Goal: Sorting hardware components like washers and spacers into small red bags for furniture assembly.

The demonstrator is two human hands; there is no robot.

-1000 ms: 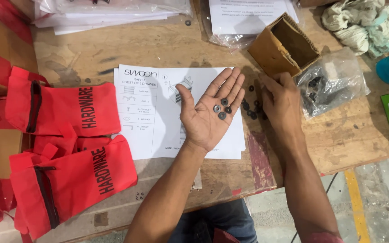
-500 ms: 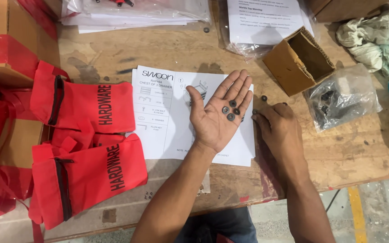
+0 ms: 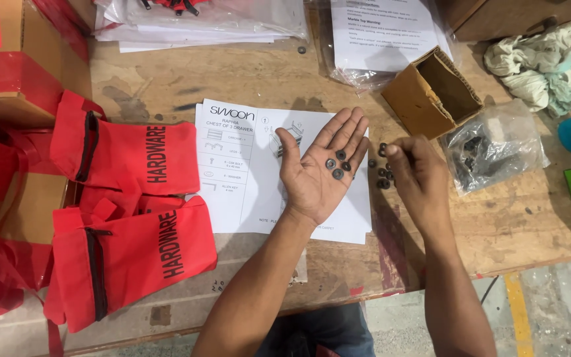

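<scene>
The left hand (image 3: 322, 173) stays open and flat, holding small black washers (image 3: 336, 164). The right hand (image 3: 412, 173) has lifted, fingers pinching another washer from the pile (image 3: 383, 177) beside the paper (image 3: 246, 172).

Left hand (image 3: 322, 173) lies palm up, fingers spread; right hand (image 3: 416, 177) knuckles up, fingertips pinched

washers (image 3: 336, 164) on left hand (image 3: 318, 173), pouches (image 3: 127, 198) left

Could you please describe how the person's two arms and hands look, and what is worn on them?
Both forearms are bare up to the frame's bottom edge: no sleeves are visible. The left hand and the right hand wear no gloves. No ring, watch or bracelet is visible. Nails look short and unpainted.
</scene>
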